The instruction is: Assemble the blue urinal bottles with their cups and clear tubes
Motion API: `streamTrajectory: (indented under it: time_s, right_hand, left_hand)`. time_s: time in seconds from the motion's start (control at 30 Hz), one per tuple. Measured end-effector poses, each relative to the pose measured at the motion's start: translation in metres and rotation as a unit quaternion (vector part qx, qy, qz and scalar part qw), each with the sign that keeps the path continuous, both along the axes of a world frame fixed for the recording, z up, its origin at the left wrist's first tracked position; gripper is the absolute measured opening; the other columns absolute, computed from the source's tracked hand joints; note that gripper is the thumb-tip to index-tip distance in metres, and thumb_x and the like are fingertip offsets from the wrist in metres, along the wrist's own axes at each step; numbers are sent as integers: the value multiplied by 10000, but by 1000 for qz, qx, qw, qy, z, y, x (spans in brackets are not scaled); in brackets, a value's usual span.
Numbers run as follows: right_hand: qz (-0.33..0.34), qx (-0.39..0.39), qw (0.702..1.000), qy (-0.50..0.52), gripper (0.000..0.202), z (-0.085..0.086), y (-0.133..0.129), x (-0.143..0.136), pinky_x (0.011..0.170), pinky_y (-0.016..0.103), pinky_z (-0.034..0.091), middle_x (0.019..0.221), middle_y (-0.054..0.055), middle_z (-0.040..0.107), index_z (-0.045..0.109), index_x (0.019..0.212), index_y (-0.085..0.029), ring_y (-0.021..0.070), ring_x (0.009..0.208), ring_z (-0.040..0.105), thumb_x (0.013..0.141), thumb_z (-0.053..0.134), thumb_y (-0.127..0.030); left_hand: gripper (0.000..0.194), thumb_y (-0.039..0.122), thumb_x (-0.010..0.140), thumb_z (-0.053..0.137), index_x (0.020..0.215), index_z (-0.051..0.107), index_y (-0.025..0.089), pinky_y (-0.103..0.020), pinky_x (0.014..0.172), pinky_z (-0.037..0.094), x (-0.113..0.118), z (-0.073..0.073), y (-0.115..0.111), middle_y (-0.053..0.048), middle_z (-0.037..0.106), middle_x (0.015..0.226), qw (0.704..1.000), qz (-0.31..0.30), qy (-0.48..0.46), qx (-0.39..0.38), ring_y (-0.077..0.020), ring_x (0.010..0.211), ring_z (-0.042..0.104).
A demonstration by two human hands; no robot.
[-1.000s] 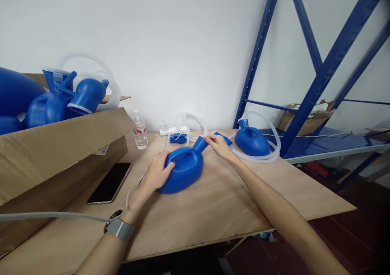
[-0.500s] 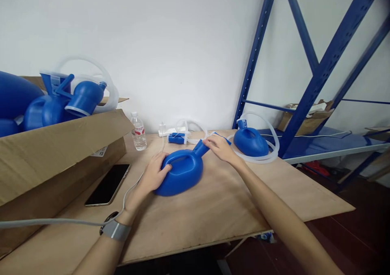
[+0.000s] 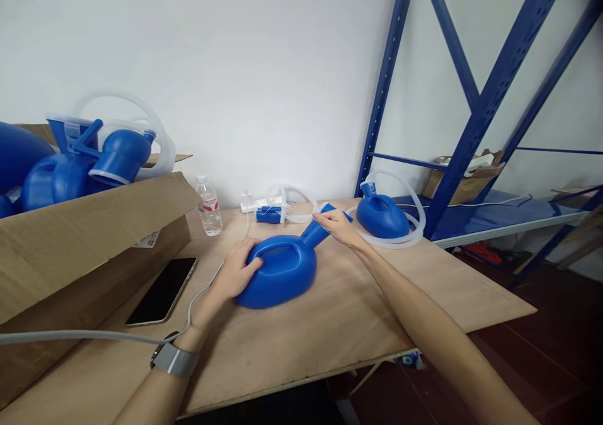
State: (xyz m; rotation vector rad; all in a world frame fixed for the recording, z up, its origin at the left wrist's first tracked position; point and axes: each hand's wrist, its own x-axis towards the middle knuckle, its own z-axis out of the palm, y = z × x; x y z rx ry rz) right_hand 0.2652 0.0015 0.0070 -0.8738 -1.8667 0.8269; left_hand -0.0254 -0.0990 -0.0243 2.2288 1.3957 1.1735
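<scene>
A blue plastic urinal bottle (image 3: 287, 280) with a moulded grip opening lies on the wooden table, its neck pointing to the back right. My left hand (image 3: 240, 268) is closed around the left side of the bottle, thumb at the grip opening. My right hand (image 3: 336, 225) pinches the blue neck piece (image 3: 315, 231) at its outer end. Blue plastic shows just beyond those fingers; whether it is a separate part I cannot tell. Behind lies a blue cup-shaped piece (image 3: 269, 215) beside a clear coiled hose (image 3: 301, 216).
A second blue urinal bottle (image 3: 382, 216) with a hose stands at the back right. On the left are a cardboard box (image 3: 94, 236) full of blue parts, a phone (image 3: 162, 291) and a water bottle (image 3: 210, 208). A cable (image 3: 94, 336) crosses my left wrist. Blue shelving (image 3: 485, 117) rises at right.
The view has shifted slightly, so the background sits further left. Both hands keep their hold on the bottle; more blue plastic now shows behind my right fingers.
</scene>
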Motion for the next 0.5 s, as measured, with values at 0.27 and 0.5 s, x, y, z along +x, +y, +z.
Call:
streamTrajectory:
  time_s: [0.27,0.5]
  right_hand:
    - [-9,20,1000,7,640,-9,7,1,518,269,297,507,-30,368,427,488,-209,113,521,331,827,576,-731]
    - [-135,32,983,119,498,-34,38,8,813,326,524,828,42,665,608,761,-218,203,836,638,876,490,-688]
  left_hand:
    - [347,423,877,499,1067,656,178,-483,1011,492,2,0,-1,-130,716,1148,1000,3,14,12,-309,1082,647]
    - [311,398,899,510,1088,652,197,-472,1002,497,7,-6,2,-104,713,1158,998,50,2,31,-294,1088,642]
